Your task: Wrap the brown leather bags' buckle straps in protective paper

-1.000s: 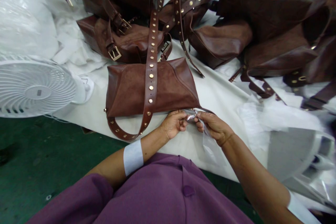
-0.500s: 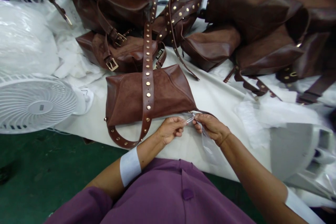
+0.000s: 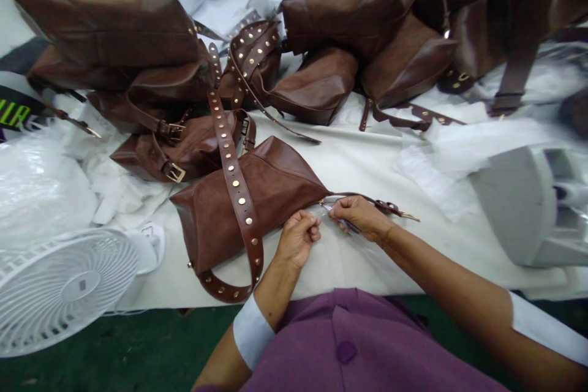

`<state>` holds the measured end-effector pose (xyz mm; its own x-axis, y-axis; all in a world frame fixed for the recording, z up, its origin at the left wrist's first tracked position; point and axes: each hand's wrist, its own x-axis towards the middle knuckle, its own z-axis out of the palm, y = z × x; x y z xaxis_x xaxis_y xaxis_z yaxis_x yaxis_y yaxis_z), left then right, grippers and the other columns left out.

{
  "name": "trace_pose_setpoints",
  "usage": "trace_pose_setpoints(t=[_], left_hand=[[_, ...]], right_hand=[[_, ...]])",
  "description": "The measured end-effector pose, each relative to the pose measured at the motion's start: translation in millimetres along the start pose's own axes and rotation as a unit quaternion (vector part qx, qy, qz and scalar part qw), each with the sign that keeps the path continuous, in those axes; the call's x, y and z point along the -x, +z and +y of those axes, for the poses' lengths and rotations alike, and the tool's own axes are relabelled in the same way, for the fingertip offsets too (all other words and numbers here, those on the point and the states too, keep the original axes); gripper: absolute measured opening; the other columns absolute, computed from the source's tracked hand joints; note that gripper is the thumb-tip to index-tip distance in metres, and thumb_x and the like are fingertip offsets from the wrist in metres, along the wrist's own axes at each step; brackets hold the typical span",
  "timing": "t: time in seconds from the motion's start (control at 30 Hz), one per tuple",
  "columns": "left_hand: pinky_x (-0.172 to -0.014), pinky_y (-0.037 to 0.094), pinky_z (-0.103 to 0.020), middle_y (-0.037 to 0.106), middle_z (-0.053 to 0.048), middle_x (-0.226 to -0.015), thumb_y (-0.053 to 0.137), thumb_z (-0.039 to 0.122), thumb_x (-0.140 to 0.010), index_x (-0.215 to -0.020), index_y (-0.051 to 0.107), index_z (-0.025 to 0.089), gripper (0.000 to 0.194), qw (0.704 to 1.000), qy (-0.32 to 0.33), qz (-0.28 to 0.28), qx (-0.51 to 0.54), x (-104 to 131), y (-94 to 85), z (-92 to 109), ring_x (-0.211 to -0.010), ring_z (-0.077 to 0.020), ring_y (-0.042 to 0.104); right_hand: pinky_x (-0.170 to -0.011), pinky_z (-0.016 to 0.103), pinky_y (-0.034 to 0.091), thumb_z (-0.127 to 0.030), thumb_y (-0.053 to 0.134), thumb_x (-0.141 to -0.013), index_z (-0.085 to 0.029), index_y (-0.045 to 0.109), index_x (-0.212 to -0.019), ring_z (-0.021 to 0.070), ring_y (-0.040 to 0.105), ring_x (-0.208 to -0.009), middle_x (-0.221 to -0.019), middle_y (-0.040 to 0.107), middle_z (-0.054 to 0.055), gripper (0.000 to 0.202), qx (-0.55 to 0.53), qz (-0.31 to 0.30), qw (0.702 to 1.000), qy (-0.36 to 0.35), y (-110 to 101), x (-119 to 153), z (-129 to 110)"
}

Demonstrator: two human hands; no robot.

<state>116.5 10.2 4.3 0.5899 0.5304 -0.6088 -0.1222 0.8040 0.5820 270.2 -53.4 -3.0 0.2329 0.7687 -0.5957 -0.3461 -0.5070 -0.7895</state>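
Pinching a clear thin plastic sleeve [image 3: 342,223], both the left hand [image 3: 297,239] and right hand [image 3: 361,219] have shifted slightly apart (seemingly stretching it) beside 1 brown studded leather bag [image 3: 239,199].

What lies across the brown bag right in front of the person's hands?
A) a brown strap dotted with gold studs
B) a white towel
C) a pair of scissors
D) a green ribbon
A: a studded brown strap runs over the brown bag and loops round its near edge, just left of the left hand and right hand, which pinch a bit of clear plastic.
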Motion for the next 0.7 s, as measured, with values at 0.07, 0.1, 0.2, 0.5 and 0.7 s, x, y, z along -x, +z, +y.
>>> trace_pose_setpoints(t=[0.07, 0.1, 0.2, 0.5, 0.7], left_hand=[[-0.047, 0.029, -0.016, 0.053, 0.002, -0.063, 0.069, 0.019, -0.061, -0.068, 0.045, 0.015, 0.026, 1.0, 0.005, -0.001, -0.005, 2.0, 3.0, 1.0, -0.05, -0.0037, 0.042], [-0.046, 0.028, -0.016, 0.053, 0.002, -0.063, 0.069, 0.02, -0.062, -0.068, 0.045, 0.015, 0.025, 1.0, 0.009, 0.0, -0.012, 2.9, 5.4, 2.0, -0.049, -0.0036, 0.041], [-0.042, 0.024, -0.017, 0.054, 0.001, -0.064, 0.068, 0.022, -0.064, -0.066, 0.046, 0.015, 0.024, 0.997, 0.04, 0.01, -0.064, 3.2, 15.2, 5.9, -0.045, -0.003, 0.038], [-0.04, 0.019, -0.019, 0.046, 0.005, -0.052, 0.065, 0.03, -0.068, -0.065, 0.056, 0.014, 0.019, 0.956, 0.112, 0.041, -0.269, -18.8, 38.8, -0.5, -0.038, -0.0033, 0.028], [-0.054, 0.033, -0.022, 0.047, 0.0, -0.051, 0.042, 0.045, -0.087, -0.068, 0.063, 0.017, 0.039, 0.86, 0.195, 0.01, -0.472, -18.4, 32.2, 7.1, -0.054, -0.0132, 0.047]], right_hand=[[-0.037, 0.021, 0.029, -0.023, 0.064, -0.065, -0.016, 0.054, -0.058, 0.0077, 0.04, -0.037, -0.044, 0.049, -0.003, 0.015, 0.04, 0.04, 0.998, -0.039, 3.2, 1.8, 2.9], [-0.038, 0.022, 0.029, -0.024, 0.063, -0.067, -0.016, 0.055, -0.059, 0.0081, 0.039, -0.037, -0.043, 0.048, -0.004, 0.014, 0.074, 0.061, 0.993, -0.066, 4.4, 2.5, 4.6], [-0.047, 0.024, 0.032, -0.025, 0.06, -0.071, -0.016, 0.057, -0.06, 0.0107, 0.044, -0.046, -0.049, 0.053, -0.002, 0.015, 0.212, 0.132, 0.951, -0.182, 8.1, 4.5, 11.6], [-0.062, 0.028, 0.036, -0.021, 0.048, -0.083, -0.018, 0.056, -0.067, 0.0176, 0.052, -0.066, -0.067, 0.057, 0.005, 0.018, 0.351, 0.261, 0.821, -0.366, 25.3, 12.8, 37.4], [-0.068, 0.029, 0.04, -0.022, 0.047, -0.087, -0.018, 0.06, -0.077, 0.0196, 0.056, -0.075, -0.076, 0.061, 0.006, 0.017, 0.346, 0.268, 0.819, -0.372, 26.2, 12.8, 43.7]])
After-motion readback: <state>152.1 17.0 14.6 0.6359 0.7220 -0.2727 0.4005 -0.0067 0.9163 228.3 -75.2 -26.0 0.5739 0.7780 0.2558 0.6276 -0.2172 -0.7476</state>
